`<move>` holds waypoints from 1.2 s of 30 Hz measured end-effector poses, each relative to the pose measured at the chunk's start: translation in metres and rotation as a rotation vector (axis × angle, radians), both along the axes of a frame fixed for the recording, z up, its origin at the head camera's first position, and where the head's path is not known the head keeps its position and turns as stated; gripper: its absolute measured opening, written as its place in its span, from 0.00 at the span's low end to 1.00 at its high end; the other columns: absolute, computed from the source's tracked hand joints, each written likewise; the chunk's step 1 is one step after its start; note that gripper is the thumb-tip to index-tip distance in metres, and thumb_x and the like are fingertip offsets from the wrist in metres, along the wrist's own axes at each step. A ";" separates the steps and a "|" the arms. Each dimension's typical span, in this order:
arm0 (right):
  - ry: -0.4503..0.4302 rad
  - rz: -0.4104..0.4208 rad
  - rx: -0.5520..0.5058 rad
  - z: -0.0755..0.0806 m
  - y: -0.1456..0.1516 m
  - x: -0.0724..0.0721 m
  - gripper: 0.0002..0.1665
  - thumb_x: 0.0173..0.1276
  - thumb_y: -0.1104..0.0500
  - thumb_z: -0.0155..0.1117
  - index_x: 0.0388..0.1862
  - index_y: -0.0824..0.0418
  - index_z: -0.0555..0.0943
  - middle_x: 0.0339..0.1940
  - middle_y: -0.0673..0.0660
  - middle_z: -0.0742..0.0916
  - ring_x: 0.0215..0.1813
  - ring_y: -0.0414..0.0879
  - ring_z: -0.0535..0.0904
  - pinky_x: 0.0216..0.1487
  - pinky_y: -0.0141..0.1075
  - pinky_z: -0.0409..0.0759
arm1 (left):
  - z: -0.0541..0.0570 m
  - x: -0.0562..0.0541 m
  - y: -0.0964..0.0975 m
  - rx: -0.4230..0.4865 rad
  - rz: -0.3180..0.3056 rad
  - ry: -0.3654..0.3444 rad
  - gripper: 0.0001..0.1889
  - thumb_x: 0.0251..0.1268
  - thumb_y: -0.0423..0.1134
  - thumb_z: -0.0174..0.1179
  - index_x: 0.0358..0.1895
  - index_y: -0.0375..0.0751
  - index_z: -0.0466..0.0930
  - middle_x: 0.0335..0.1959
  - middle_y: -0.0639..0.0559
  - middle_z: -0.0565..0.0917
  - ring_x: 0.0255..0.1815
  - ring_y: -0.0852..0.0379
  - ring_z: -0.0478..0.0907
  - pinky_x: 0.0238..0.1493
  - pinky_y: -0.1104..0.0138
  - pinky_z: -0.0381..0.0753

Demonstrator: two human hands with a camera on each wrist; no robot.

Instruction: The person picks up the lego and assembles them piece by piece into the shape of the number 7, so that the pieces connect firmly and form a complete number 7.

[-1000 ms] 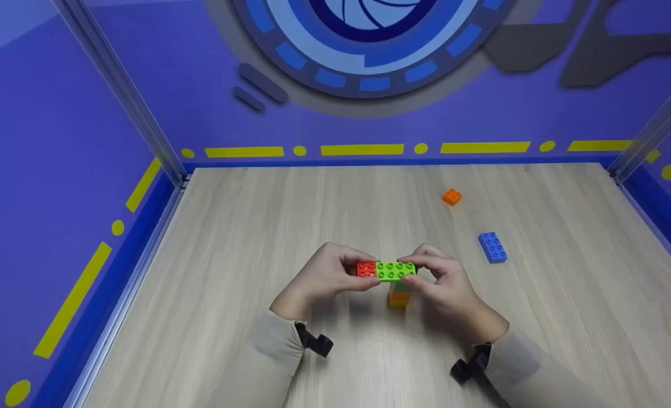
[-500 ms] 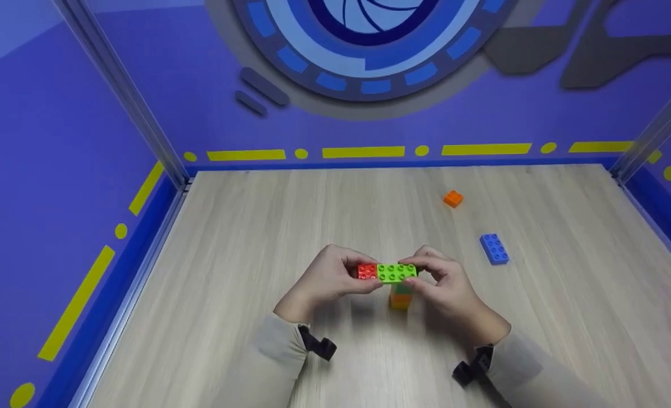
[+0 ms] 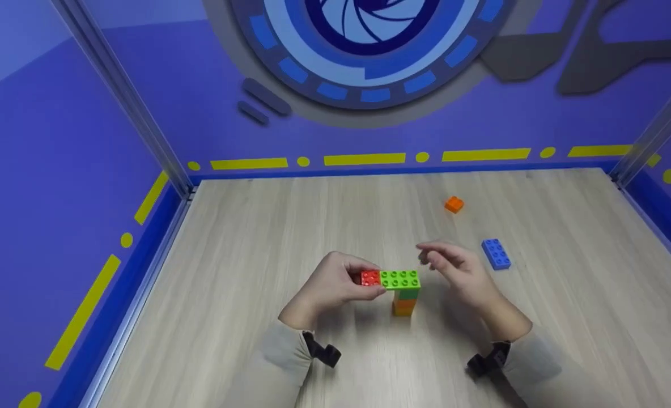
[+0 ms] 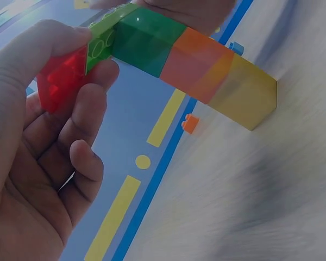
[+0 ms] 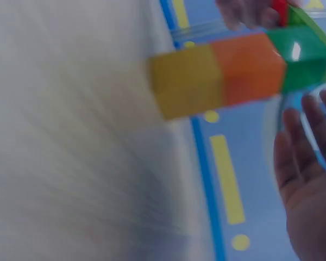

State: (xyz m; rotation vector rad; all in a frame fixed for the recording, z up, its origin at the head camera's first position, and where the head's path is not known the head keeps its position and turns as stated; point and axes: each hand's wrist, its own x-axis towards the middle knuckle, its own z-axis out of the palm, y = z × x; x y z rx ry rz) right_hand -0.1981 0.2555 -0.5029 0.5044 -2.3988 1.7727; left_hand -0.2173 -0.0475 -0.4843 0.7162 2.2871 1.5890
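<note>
My left hand [image 3: 338, 283] pinches a red toy brick [image 3: 370, 277] between thumb and fingers. Flush beside that brick is a light green eight-stud brick [image 3: 400, 279], forming the top of a small tower. Below it, in the left wrist view, come a dark green block [image 4: 146, 41], an orange block [image 4: 197, 64] and a yellow block [image 4: 243, 92] at the bottom. The light green brick juts out leftward past the column. My right hand [image 3: 461, 275] is off to the right of the tower, holding nothing, its fingers loosely bent and apart from the bricks.
A blue eight-stud brick [image 3: 496, 254] lies on the wooden table [image 3: 256, 238] right of my right hand. Farther back is a small orange brick [image 3: 454, 204]. Blue-purple panels [image 3: 369, 139] wall the table at the back and sides.
My right hand has let go of the light green brick and moved away to the right. The left hand keeps its pinch on the red brick. The head view has tilted slightly.
</note>
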 end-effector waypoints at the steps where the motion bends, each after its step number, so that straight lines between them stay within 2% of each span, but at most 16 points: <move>1: -0.019 -0.063 0.048 0.005 0.004 -0.002 0.18 0.90 0.60 0.62 0.69 0.64 0.88 0.57 0.61 0.93 0.55 0.36 0.86 0.57 0.26 0.84 | 0.000 0.000 0.000 0.000 0.002 -0.003 0.15 0.65 0.38 0.83 0.54 0.42 0.97 0.41 0.53 0.95 0.34 0.64 0.82 0.35 0.74 0.82; 4: -0.064 -0.211 0.213 0.016 0.023 -0.006 0.22 0.87 0.50 0.69 0.71 0.58 0.88 0.61 0.59 0.92 0.57 0.38 0.85 0.56 0.21 0.81 | 0.000 0.000 0.000 0.006 0.004 -0.017 0.15 0.65 0.38 0.83 0.54 0.40 0.97 0.41 0.53 0.94 0.35 0.64 0.82 0.36 0.74 0.82; 6: -0.049 -0.279 0.326 0.020 0.039 -0.011 0.24 0.85 0.49 0.71 0.72 0.58 0.87 0.61 0.61 0.92 0.58 0.45 0.86 0.54 0.24 0.82 | 0.000 0.000 0.000 0.015 0.007 -0.025 0.15 0.65 0.38 0.83 0.53 0.40 0.97 0.41 0.53 0.94 0.35 0.64 0.82 0.36 0.74 0.83; 8: -0.037 -0.327 0.422 0.020 0.057 -0.014 0.26 0.84 0.51 0.73 0.73 0.62 0.86 0.63 0.65 0.91 0.60 0.55 0.87 0.57 0.34 0.86 | 0.001 -0.001 0.001 0.020 0.006 -0.031 0.15 0.65 0.38 0.83 0.53 0.40 0.97 0.41 0.53 0.94 0.35 0.64 0.82 0.36 0.74 0.83; 10: -0.044 -0.364 0.519 0.018 0.075 -0.017 0.30 0.82 0.51 0.75 0.74 0.65 0.84 0.66 0.70 0.89 0.63 0.65 0.87 0.60 0.49 0.88 | 0.001 -0.001 0.002 0.022 0.008 -0.035 0.15 0.64 0.38 0.83 0.53 0.41 0.97 0.40 0.54 0.94 0.35 0.64 0.82 0.36 0.74 0.83; 13: -0.130 -0.379 0.649 0.016 0.096 -0.020 0.38 0.80 0.48 0.75 0.77 0.70 0.79 0.72 0.77 0.83 0.69 0.75 0.82 0.66 0.68 0.83 | 0.001 -0.001 0.002 0.026 0.011 -0.050 0.15 0.64 0.37 0.83 0.53 0.42 0.97 0.41 0.54 0.95 0.36 0.64 0.83 0.37 0.75 0.83; 15: -0.207 -0.375 0.709 0.014 0.107 -0.022 0.42 0.79 0.46 0.75 0.78 0.73 0.77 0.74 0.80 0.80 0.70 0.78 0.80 0.68 0.72 0.81 | 0.002 -0.001 0.002 0.031 0.012 -0.061 0.15 0.64 0.37 0.83 0.52 0.42 0.97 0.42 0.54 0.95 0.36 0.64 0.83 0.37 0.75 0.84; 19: -0.339 -0.348 0.737 0.013 0.120 -0.024 0.44 0.78 0.46 0.76 0.77 0.77 0.76 0.73 0.83 0.80 0.69 0.77 0.81 0.67 0.70 0.83 | 0.002 -0.001 0.002 0.026 0.011 -0.058 0.14 0.64 0.37 0.83 0.52 0.42 0.97 0.42 0.53 0.95 0.37 0.63 0.83 0.38 0.75 0.83; 22: -0.382 -0.336 0.730 0.011 0.124 -0.024 0.42 0.78 0.46 0.76 0.75 0.77 0.78 0.70 0.81 0.84 0.64 0.72 0.85 0.63 0.65 0.87 | 0.003 0.000 0.001 0.016 0.007 -0.050 0.14 0.65 0.38 0.83 0.53 0.43 0.97 0.43 0.54 0.95 0.37 0.63 0.83 0.38 0.74 0.84; 25: -0.392 -0.331 0.734 0.010 0.125 -0.024 0.39 0.79 0.47 0.75 0.71 0.78 0.81 0.65 0.80 0.87 0.57 0.66 0.87 0.55 0.58 0.89 | 0.003 0.000 0.001 0.011 0.004 -0.051 0.14 0.65 0.38 0.83 0.53 0.44 0.97 0.43 0.54 0.95 0.37 0.64 0.84 0.38 0.75 0.84; 29: -0.391 -0.328 0.748 0.010 0.123 -0.025 0.36 0.79 0.49 0.74 0.67 0.79 0.83 0.56 0.76 0.91 0.48 0.60 0.87 0.46 0.48 0.88 | 0.003 0.001 0.001 0.007 0.006 -0.049 0.15 0.66 0.39 0.83 0.54 0.44 0.97 0.43 0.55 0.95 0.36 0.64 0.83 0.37 0.75 0.82; 32: -0.389 -0.324 0.755 0.011 0.120 -0.025 0.35 0.78 0.51 0.73 0.66 0.81 0.83 0.46 0.70 0.92 0.40 0.55 0.86 0.38 0.43 0.84 | 0.003 0.001 0.001 0.002 0.012 -0.045 0.15 0.66 0.39 0.83 0.54 0.44 0.97 0.43 0.55 0.95 0.36 0.64 0.83 0.36 0.74 0.82; 36: -0.362 -0.345 0.751 0.016 0.119 -0.022 0.36 0.78 0.52 0.72 0.69 0.81 0.81 0.47 0.71 0.92 0.42 0.57 0.88 0.39 0.45 0.86 | 0.004 0.001 0.002 0.000 0.011 -0.048 0.15 0.66 0.39 0.83 0.54 0.44 0.97 0.43 0.55 0.95 0.37 0.64 0.84 0.38 0.74 0.84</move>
